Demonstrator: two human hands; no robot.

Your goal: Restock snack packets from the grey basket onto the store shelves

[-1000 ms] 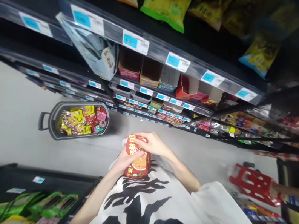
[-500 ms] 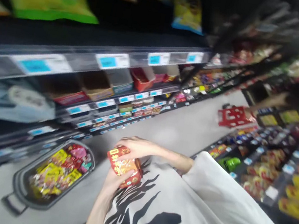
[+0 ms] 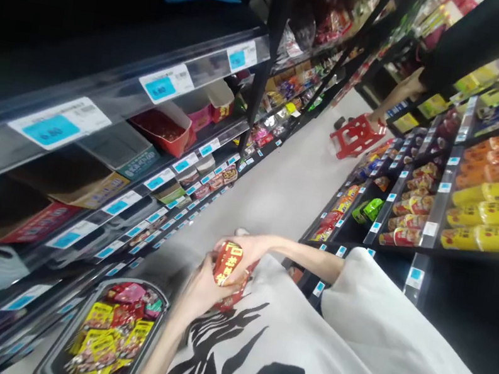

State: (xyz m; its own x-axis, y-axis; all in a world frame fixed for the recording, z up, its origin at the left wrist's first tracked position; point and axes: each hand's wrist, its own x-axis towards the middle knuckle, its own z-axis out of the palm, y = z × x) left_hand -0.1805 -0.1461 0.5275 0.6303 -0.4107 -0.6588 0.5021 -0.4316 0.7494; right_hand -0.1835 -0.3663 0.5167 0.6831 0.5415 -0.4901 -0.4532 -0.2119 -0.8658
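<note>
- Red stool (image 3: 357, 138) is shifting from four o'clock to two as the view is turning.
- Grip of left hand (image 3: 202, 288) and right hand (image 3: 255, 253) is clasping the red package (image 3: 227, 264) just below centre, toward six o'clock.

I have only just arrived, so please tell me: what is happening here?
A person's left hand and right hand together hold a red packet close to the white shirt. A basket of colorful packs is near the shelves on the left. Farther off, another person's arm reaches toward what looks like a red stool.
</note>
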